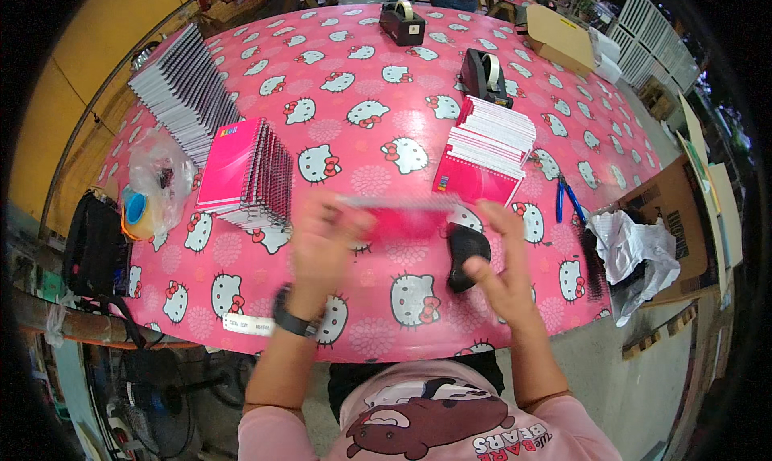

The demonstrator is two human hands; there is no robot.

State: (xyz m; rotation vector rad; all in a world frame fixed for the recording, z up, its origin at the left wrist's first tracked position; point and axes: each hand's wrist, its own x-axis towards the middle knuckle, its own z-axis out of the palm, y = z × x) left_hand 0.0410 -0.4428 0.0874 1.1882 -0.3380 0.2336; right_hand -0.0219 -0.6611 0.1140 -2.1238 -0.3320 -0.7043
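Note:
In front of me a pink notebook [410,222] with a spiral binding along its far edge is smeared by motion. My left hand [326,240], a black watch on its wrist, grips the notebook's left end. Close to the other end is my right hand [505,268], its fingers and thumb spread apart; whether a fingertip touches the notebook I cannot tell. Beside the right thumb lies a curved black object [465,257]. Pink spiral notebooks [233,167] are stacked to the left, with a taller notebook stack [181,91] behind. Further pink-covered pads [482,159] lie fanned at the right.
Two black tape dispensers [402,25] [485,76] stand farther back. Blue-handled pliers [569,199], crumpled silvery wrapping [635,256] and a cardboard box [675,228] are at the right. A plastic bag [157,171], tape roll [137,210] and black bag [90,244] sit left on the pink tablecloth [370,151].

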